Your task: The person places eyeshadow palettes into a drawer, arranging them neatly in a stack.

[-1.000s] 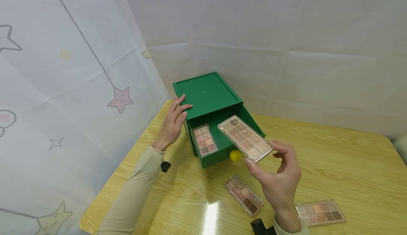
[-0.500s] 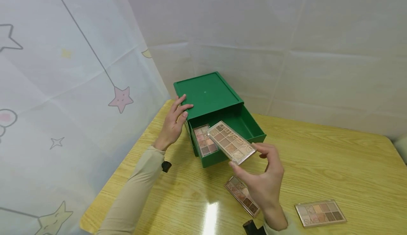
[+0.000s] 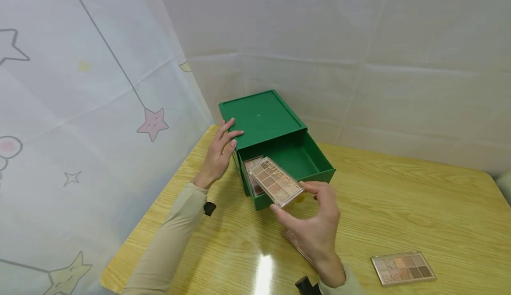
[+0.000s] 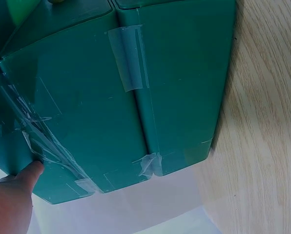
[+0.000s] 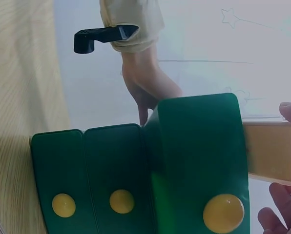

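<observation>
Backdrop cloth [image 3: 100, 82]: star-printed, at left.
Left hand [image 3: 213, 164]: rests on the green cabinet [image 3: 263, 117]'s left edge, fingers loosely spread.
Held palette [image 3: 276, 182]: has shifted left over the open drawer [image 3: 317, 153], now hiding much of the drawer palette [image 3: 254, 185].
Right hand [image 3: 315, 228]: angles in from near right, thumb and fingers pinching its near end.

Head view overlooks drawers [image 5: 121, 165] wrist views show closer.

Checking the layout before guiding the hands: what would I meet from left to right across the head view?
Pink printed star → left hand → held palette → right hand → fully visible table palette.
</observation>
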Available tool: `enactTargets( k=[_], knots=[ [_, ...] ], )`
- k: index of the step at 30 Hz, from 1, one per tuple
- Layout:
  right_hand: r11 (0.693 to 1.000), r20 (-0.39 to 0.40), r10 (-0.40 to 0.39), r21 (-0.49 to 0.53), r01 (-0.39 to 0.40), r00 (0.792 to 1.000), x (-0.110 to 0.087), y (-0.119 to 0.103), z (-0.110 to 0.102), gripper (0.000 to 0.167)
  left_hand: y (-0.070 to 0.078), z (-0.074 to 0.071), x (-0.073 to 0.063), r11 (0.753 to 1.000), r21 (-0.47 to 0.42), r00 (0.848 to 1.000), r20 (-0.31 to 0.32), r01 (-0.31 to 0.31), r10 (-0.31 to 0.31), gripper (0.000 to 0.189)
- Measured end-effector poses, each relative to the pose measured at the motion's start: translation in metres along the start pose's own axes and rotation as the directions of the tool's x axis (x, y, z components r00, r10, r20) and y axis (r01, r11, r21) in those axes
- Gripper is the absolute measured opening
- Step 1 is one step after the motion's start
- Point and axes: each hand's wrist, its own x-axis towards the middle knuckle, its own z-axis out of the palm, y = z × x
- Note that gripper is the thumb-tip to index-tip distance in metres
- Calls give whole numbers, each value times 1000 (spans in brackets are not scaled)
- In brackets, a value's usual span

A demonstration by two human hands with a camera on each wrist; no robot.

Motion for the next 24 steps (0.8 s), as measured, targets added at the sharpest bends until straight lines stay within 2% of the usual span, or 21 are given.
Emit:
enactTargets(
  k=[14, 24],
  knots=[
    [992, -33, -88, -95, 85, 996, 0, -2, 18, 59, 4, 0, 0, 999, 28, 999, 23, 24, -25, 34],
    [969, -23, -142, -208, 134, 990, 0, 3, 26, 63, 4, 0, 0, 999, 36, 999, 19, 25, -26, 34]
  ],
)
